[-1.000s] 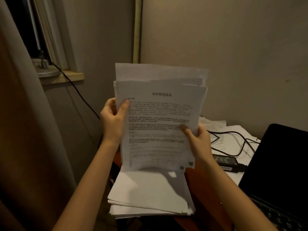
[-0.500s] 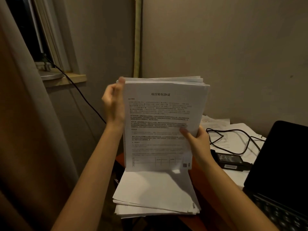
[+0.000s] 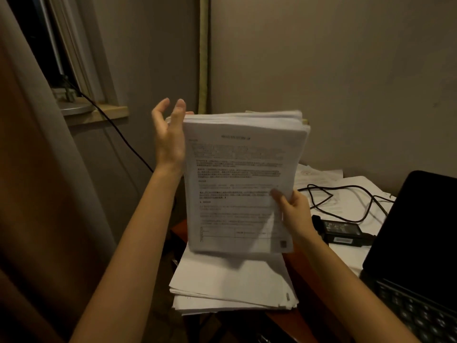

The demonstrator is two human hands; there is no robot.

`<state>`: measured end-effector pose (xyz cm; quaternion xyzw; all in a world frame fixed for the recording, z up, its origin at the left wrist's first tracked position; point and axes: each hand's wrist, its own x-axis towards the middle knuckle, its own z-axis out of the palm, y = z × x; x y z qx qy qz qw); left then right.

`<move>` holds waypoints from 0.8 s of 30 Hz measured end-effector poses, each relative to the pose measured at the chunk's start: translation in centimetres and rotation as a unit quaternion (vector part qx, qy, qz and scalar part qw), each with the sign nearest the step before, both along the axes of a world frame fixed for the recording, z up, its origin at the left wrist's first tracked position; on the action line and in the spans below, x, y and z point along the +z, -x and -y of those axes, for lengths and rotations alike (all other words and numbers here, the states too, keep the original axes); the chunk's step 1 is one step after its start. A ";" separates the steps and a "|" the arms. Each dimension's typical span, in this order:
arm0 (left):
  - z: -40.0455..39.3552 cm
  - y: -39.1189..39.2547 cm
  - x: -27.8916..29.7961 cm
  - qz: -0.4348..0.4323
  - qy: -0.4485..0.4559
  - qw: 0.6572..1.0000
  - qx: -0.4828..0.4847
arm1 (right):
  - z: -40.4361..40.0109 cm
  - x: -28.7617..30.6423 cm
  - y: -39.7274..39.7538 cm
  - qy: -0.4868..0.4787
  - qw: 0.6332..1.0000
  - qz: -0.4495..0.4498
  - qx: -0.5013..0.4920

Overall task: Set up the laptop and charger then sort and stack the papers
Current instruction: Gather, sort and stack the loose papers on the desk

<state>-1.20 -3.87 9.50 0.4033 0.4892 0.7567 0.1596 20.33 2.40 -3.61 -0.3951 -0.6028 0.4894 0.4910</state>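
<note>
One thick sheaf (image 3: 237, 184) (printed, blurred), upright.

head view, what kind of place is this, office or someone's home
Most likely a home desk corner, not an office. An open laptop and its charger sit on a small wooden desk with loose papers, squeezed beside a curtained window.

head cam only | worn on the person's head, looking forward and down past both forearms | close in on the held papers (image 3: 242, 184) | faces a wall corner, desk (image 3: 294, 315) low and right | no second view to overlap
</note>
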 end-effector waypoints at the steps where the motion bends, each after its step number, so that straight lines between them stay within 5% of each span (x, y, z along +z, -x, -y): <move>1: 0.4 0.0 -0.4 -0.020 0.027 0.999 -0.006 | 0.1 0.2 -0.1 0.003 1.000 0.007 0.000; 12: 6.1 -0.2 -15.1 0.001 0.335 0.936 -0.104 | 3.0 -3.5 -0.7 0.200 0.975 0.094 -0.027; 17: 8.9 -1.6 -17.6 0.041 0.347 0.919 -0.184 | 3.6 -4.2 0.0 0.234 0.962 0.139 -0.022; 24: 10.5 -0.9 -19.8 -0.022 0.355 0.917 -0.179 | 4.2 -4.1 0.4 0.145 0.961 0.225 -0.067</move>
